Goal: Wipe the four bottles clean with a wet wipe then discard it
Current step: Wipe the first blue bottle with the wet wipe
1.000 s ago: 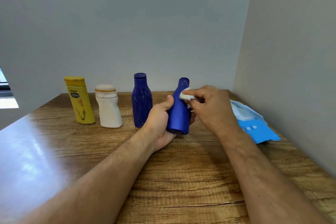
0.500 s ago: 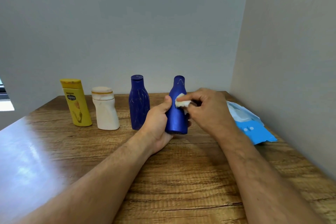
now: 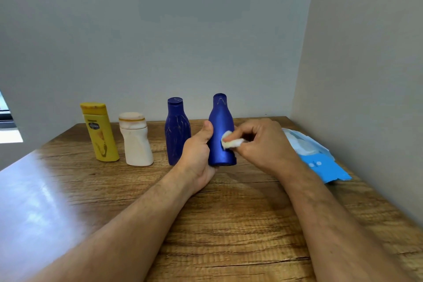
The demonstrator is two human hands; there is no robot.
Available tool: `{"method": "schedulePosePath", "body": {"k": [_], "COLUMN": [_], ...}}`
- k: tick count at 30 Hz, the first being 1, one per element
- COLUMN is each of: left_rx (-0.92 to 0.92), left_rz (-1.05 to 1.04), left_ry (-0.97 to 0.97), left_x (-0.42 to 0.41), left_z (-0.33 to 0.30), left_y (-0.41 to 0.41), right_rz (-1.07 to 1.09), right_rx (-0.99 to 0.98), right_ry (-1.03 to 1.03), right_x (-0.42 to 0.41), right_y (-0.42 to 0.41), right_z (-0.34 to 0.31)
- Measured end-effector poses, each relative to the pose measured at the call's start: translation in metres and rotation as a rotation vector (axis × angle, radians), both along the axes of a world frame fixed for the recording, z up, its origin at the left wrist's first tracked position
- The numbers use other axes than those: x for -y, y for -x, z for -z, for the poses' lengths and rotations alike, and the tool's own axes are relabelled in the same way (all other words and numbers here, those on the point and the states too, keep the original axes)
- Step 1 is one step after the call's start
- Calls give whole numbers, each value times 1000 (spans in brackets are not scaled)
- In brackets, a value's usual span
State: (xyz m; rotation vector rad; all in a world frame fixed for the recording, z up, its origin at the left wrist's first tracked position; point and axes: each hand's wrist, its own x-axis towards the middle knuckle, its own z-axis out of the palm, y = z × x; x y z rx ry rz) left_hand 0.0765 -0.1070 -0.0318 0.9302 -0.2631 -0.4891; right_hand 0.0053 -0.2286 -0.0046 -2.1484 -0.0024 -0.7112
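My left hand [image 3: 198,155] grips a dark blue bottle [image 3: 220,121] by its lower left side and holds it upright just above the wooden table [image 3: 229,224]. My right hand [image 3: 263,144] pinches a crumpled white wet wipe [image 3: 231,142] and presses it against the bottle's middle right side. A second dark blue bottle [image 3: 176,130], streaked with marks, stands just left of my left hand. Further left stand a white bottle [image 3: 136,142] and a yellow bottle [image 3: 99,133], all in a row near the back wall.
A blue wet wipe pack [image 3: 315,158] lies on the table at the right, against the side wall. Walls close the table at the back and right. Glare covers the table's left part.
The wipe in my right hand has slid down the held bottle from its neck to its middle. My left hand keeps its grip on the bottle.
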Motion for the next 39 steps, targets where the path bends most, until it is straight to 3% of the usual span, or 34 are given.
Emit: {"method": "schedulePosePath", "body": {"k": [3,5,10,13,16,19,25,27,32,35,39], "left_rx": [-8,-15,-51,-78,-46,6,90,109,237,301,366], "left_rz": [45,61,14,30,118,170,150,131,153,128,67], "left_ry": [13,18,-23,9,-11,-38,-6,14,-59,-87,-157], "left_x": [2,2,-1,0,1,2,-2,-2,0,2,2], "left_z": [-1,-2,-1,-1,0,0,0,0,3,3,5], "left_y": [4,6,5,5,8,9,10,9,11,12,9], "right_rz": [84,75,-180,-74,67,169,13,50,159,122,100], "right_rx": [160,152,-199,-87,54,165,33,109,297,304,282], "right_ry": [-45,-49,66,61,-94,-79,-23,-22,-293,-342,-159], "right_x": [5,8,5,4,4,9,6,4,8,10,7], "right_y": [-7,-5,6,2,-5,-9,-4,-5,-8,-7,-6], "right_z": [1,0,-1,-1,1,2,2,3,0,-3,-1]}}
